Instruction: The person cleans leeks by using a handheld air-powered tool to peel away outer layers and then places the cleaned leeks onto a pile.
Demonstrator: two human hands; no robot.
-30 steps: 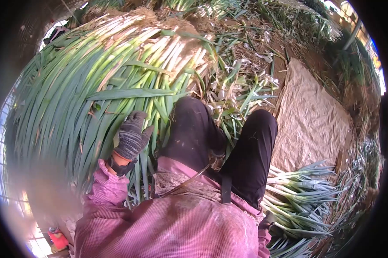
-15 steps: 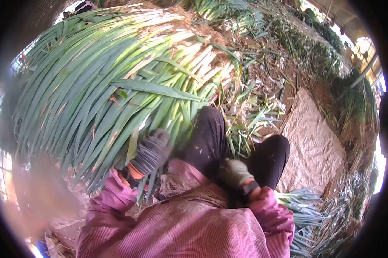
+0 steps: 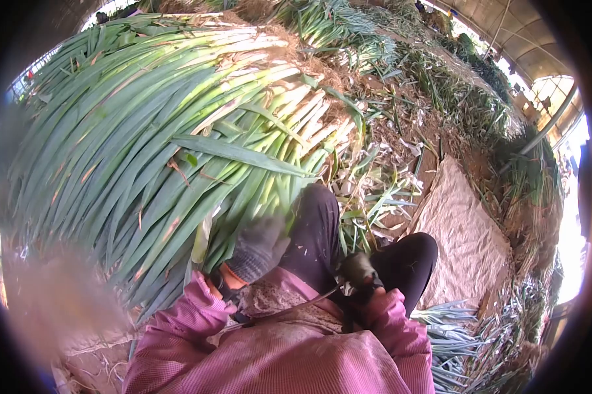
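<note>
The gloved left hand [image 3: 256, 248] reaches into the near edge of the big heap of green onions [image 3: 171, 131], its fingers among the leaf ends; motion blur hides how far it is closed and whether it grips a stalk. The gloved right hand [image 3: 358, 269] sits between the knees, curled against the black trousers [image 3: 316, 223]; whether it holds anything cannot be told. The heap lies just to the left of the legs, leaves toward the person, white shanks and roots pointing away. The stalks look long, light singly, soft and floppy in the leaf but firmer in the white part, so a hold near the shank would likely bend and bruise them least. A smaller trimmed bundle [image 3: 450, 328] lies at the right, beside a tan mat [image 3: 466, 236]. The ground [image 3: 401, 131] is bare soil littered with peelings, under a greenhouse-like roof [image 3: 526, 39].
</note>
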